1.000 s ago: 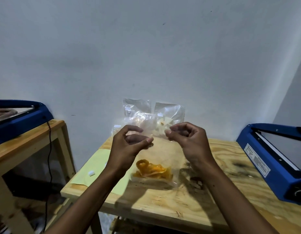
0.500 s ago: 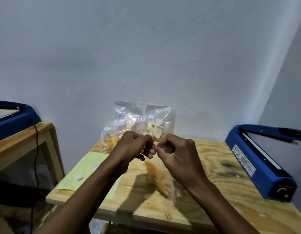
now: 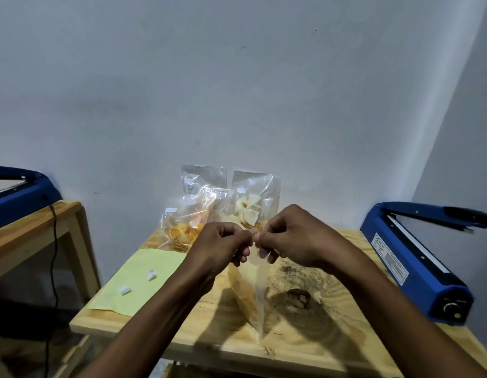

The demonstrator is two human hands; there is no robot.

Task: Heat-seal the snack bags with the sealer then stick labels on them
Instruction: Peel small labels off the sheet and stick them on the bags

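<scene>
Above the middle of the pale plywood worktop (image 3: 332,331), we see both hands meeting at the mouth of a clear plastic snack bag (image 3: 249,296). Our left hand (image 3: 223,246) and right hand (image 3: 294,238) each pinch its top edge, fingers curled, knuckles almost touching, so each grip is closed on the bag. It hangs edge-on below them, blurred, with its lower corner near the wood. Behind the hands, a cluster of clear filled snack bags (image 3: 223,203) leans against the grey wall (image 3: 237,91). Left of the hanging bag lies a pale yellow backing sheet (image 3: 133,285) bearing two small white labels (image 3: 151,274). On the right edge sits a blue impulse heat sealer (image 3: 417,268), its arm raised. A second blue sealer (image 3: 21,195) rests on a neighbouring wooden table (image 3: 26,236) at left.
</scene>
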